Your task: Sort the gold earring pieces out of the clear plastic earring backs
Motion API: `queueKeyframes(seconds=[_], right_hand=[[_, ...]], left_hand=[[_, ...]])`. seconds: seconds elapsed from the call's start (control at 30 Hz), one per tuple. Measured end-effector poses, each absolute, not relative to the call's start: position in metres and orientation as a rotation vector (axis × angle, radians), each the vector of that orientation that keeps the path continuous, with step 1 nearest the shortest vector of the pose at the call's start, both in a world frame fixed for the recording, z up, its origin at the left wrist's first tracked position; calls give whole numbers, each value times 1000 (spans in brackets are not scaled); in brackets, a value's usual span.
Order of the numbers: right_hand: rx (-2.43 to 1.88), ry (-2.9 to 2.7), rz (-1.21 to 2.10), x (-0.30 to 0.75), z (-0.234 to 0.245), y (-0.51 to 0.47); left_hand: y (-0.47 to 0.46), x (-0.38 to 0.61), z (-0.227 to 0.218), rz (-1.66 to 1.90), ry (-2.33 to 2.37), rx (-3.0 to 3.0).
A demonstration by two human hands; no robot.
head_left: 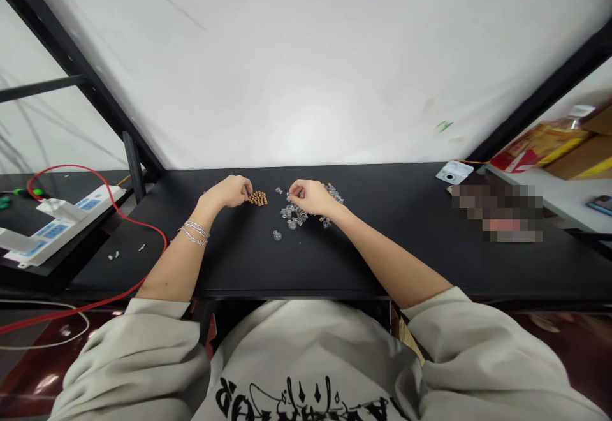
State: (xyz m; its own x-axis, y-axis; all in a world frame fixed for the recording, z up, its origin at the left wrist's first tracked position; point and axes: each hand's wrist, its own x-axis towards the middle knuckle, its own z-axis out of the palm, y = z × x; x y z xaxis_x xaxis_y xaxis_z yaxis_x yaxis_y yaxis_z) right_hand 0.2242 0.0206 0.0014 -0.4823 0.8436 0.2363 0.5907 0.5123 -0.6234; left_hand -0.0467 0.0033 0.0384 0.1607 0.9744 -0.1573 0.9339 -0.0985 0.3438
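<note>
My left hand (233,191) rests on the black table at the left edge of a tight group of small golden-brown bead-like pieces (259,198). Its fingers are curled together; whatever they may hold is hidden. My right hand (310,197) is over a loose pile of small clear plastic pieces (293,214), shaped like little suction cups. Thumb and forefinger pinch what looks like one of the clear pieces, partly hidden by the fingers. Two clear pieces lie apart from the pile, one between my hands (278,190) and one nearer me (277,235).
The black table (239,261) meets a white wall (306,57). At left are a white power strip (67,224), a red cable (160,233) and tiny white scraps (113,256). At right lie a white card-like item (454,173) and a blurred-out object (497,210).
</note>
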Motion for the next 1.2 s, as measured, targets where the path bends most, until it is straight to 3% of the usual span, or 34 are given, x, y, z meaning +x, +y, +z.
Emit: queueKeyframes(seconds=[1.2], right_hand=[[-1195,-2274,590,225,6,22]], left_hand=[[-1,-39,44,215,1856,2208]])
